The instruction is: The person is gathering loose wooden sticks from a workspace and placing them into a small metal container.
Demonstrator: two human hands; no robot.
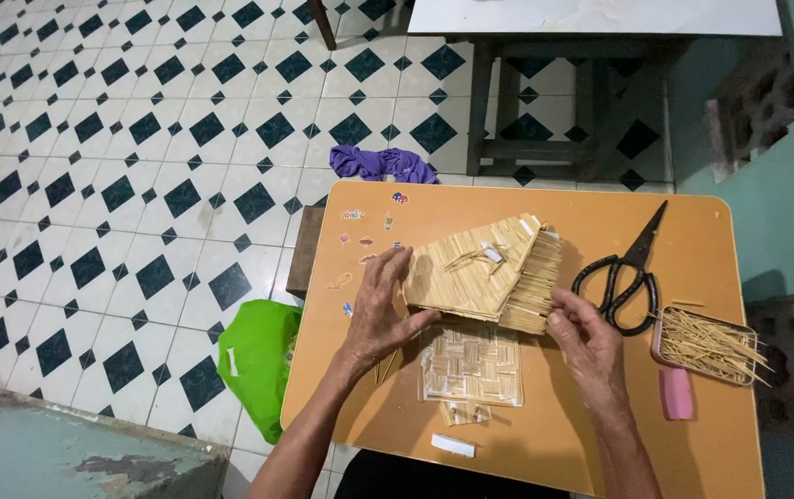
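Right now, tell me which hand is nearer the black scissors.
Right. The right hand sits just left of the scissors, nearly touching the handles; the left hand is across the stick roof.
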